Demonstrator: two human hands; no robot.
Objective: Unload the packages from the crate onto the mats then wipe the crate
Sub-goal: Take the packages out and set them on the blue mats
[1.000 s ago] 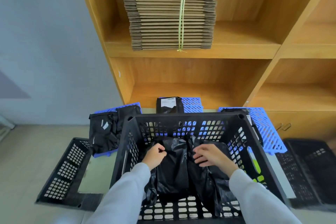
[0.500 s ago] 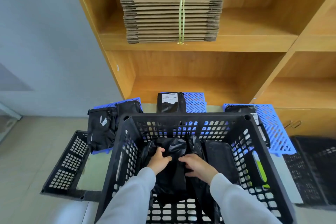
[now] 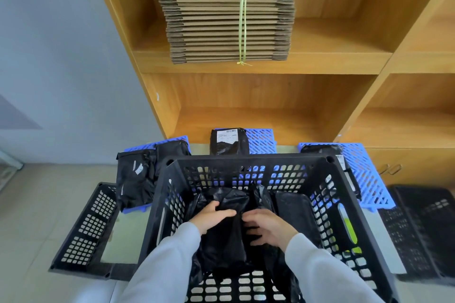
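Head view, sole view on record: we logged one black crate (image 3: 248, 162), perforated, with both hands inside it on a soft black package (image 3: 222, 231) lying mid-floor of the crate. Left hand (image 3: 211, 215): fingers curled over the package's upper left edge, gripping the film. Right hand (image 3: 267, 227): fingers bent in against the package's right side, pinching its plastic; how deep the hold went we could not tell, the fingertips being lost in black folds. A second, flatter package (image 3: 293, 214) leaned toward the crate's right wall, just beside the right hand. Beyond the crate we counted three blue mats: left mat (image 3: 145, 146) bearing two packages, middle mat (image 3: 261, 140) bearing one labelled package (image 3: 227, 141), right mat (image 3: 364, 174) bearing one at its near edge. Handling note, our judgement: the film looked slack and slippery, so we would have gathered a firm fold on both sides, lifted straight up clear of the rim, and avoided snagging on the holes. The middle and right mats showed the most bare surface. Wiping remained undone; no cloth was in view.
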